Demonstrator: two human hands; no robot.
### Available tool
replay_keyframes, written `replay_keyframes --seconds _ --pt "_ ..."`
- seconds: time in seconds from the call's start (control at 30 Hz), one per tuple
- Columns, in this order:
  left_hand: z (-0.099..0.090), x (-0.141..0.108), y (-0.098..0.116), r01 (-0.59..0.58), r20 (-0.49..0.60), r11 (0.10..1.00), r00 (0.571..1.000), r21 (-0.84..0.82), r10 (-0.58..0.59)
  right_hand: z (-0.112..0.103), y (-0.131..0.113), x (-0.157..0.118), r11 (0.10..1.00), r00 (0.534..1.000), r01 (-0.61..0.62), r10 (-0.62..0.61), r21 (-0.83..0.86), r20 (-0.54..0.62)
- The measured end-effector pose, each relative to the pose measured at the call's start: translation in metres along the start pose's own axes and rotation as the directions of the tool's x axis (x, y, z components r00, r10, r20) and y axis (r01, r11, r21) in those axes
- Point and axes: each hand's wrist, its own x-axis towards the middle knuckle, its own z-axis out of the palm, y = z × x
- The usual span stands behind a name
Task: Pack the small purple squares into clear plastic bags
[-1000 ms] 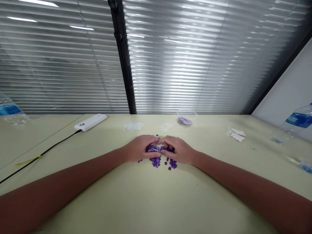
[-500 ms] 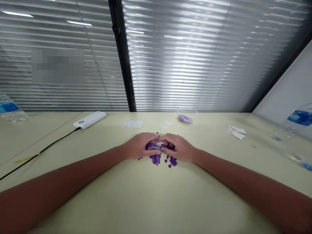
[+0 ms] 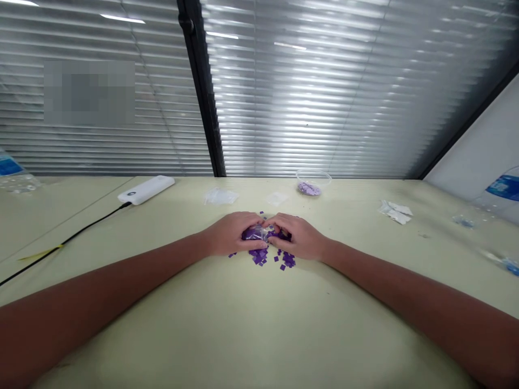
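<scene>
Around a small clear plastic bag (image 3: 254, 233) with purple pieces in it, my left hand (image 3: 227, 233) is closed, thumb in front and fingers behind. My right hand (image 3: 306, 237) curls in from the other side, its fingertips pinching at the bag's right end. Dark purple pieces show in the hollow of the right hand; the fingers partly hide them. Loose purple square pieces (image 3: 288, 260) lie on the table below and between the hands, with a few beyond the fingertips.
A clear round tub (image 3: 309, 189) with pale purple pieces stands at the back. Flat clear bags (image 3: 221, 196) lie left of it. A white power bank (image 3: 146, 190) with a black cable is further left. Crumpled white paper (image 3: 396, 212) and a water bottle (image 3: 505, 188) are at right.
The whole view has shifted slightly, so the table and hands sit a little higher in the picture. Both hands keep nearly the same hold at the bag.
</scene>
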Motion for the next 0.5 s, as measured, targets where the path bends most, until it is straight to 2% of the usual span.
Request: replay_keyframes --seconds 0.5 --pt "0.0001 0.0006 0.0009 -0.011 -0.011 1.0 1.0 -0.005 0.011 -0.0012 -0.0016 0.0001 1.0 1.0 -0.002 0.002 0.002 0.006"
